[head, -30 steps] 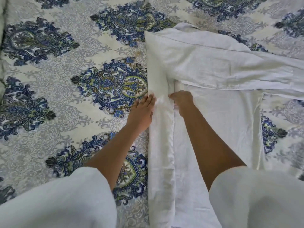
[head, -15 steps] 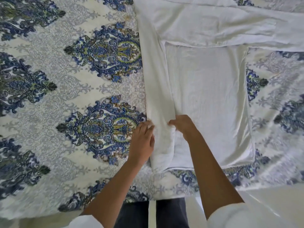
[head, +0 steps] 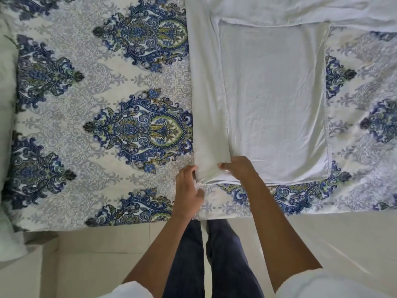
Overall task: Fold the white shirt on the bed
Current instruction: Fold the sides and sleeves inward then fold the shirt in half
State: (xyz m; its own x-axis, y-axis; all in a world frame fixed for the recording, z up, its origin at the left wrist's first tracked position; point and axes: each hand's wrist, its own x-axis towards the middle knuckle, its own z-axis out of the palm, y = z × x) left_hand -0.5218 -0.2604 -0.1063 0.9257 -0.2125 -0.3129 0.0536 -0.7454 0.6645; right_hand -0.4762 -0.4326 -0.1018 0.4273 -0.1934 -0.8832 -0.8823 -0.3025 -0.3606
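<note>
Left hand (head: pixel 188 190) and right hand (head: pixel 238 168) pinch the white shirt (head: pixel 272 93) at its folded hem. It lies on the bed (head: pixel 96 82).

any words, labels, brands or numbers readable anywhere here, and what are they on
None can be read. The shirt shows no print or visible tag. The bedsheet carries only a blue and green floral pattern. The trousers and the floor show no text either.

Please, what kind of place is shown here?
Most likely a bedroom at home: a blue-patterned bed, a white shirt laid on it for folding, and a pale floor beside it.
</note>
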